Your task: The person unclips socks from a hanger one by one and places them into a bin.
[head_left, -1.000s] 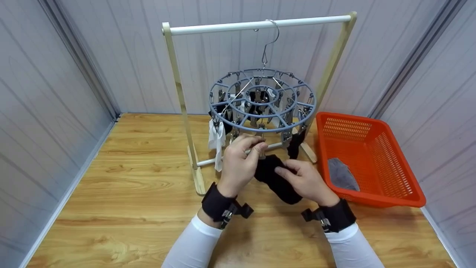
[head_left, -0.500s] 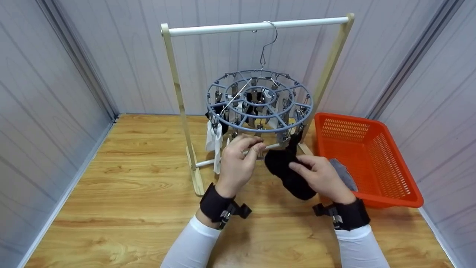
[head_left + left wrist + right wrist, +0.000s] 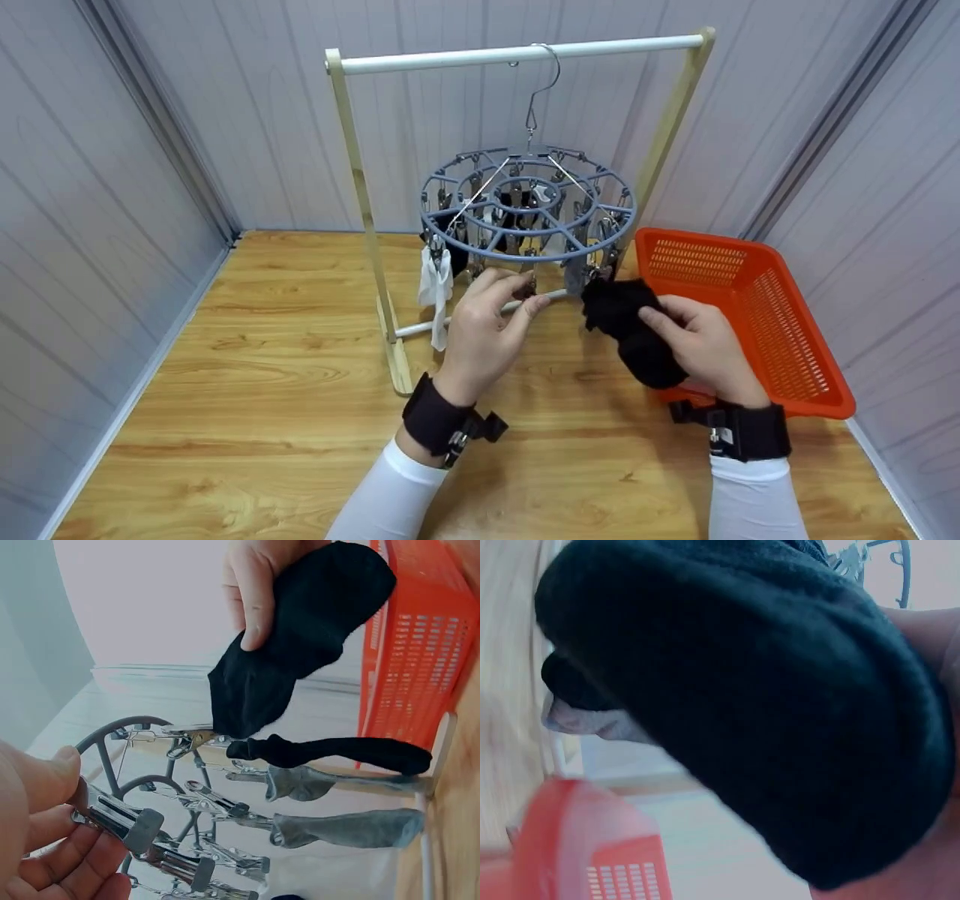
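A round grey-blue clip hanger hangs by its metal hook, with metal clips all about it. My left hand is at its near rim, pinching a metal clip between thumb and fingers; no cloth shows in that clip. My right hand holds a black sock to the right of the hanger, near the basket. In the left wrist view, another black sock and grey socks hang from clips. White socks hang at the hanger's left side.
A rack with a white top bar and wooden legs carries the hanger. The orange basket stands on the right, partly behind my right hand. Beneath everything is the wood-grain tabletop, with panelled walls on several sides.
My right hand has moved right with the black sock, away from my left hand and towards the basket. The left hand has stayed nearly in place at the clip. The hanger has turned slightly.
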Motion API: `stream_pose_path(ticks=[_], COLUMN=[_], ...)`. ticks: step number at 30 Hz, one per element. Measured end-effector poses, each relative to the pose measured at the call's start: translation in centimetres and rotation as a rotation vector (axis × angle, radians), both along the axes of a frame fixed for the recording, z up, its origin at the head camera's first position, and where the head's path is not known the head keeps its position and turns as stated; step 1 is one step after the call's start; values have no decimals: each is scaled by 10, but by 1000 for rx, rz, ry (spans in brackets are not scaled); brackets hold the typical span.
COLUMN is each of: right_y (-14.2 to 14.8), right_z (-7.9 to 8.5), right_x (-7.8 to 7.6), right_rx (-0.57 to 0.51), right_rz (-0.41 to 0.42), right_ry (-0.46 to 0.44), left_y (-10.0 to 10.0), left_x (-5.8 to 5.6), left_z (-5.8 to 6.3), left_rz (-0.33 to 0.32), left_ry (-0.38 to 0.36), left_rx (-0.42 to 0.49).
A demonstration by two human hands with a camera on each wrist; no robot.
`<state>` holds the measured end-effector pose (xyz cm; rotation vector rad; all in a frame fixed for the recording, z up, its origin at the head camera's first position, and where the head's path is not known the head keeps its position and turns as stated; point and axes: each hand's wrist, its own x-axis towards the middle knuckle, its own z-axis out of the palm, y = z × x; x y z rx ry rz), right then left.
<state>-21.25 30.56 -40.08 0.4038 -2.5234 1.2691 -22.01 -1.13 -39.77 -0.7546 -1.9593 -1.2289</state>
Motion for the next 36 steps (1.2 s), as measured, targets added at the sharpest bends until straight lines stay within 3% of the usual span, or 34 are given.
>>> stream_pose_path(ticks=[5, 9, 16, 21, 28, 36], right_y=[11, 19, 36, 45, 53, 58], right_z=[2, 1, -2, 0, 0, -6], right_x=[1, 0, -2, -1, -1, -6], right_rx=[-42, -76, -65, -65, 55, 134], right_rz=[-21, -44, -148, -235, -336, -250], right_ry=[10, 7, 0, -28, -85, -218], left_y=[-2, -5, -11, -18, -28, -32], left_x=[1, 3, 4, 1, -7, -10], left_z=[3, 6, 12, 17, 14, 12], left_rz=[103, 142, 139, 206, 314, 320], left_ry=[120, 165, 268, 369, 325, 290], left_rx=[-81, -112, -68, -39, -92, -131])
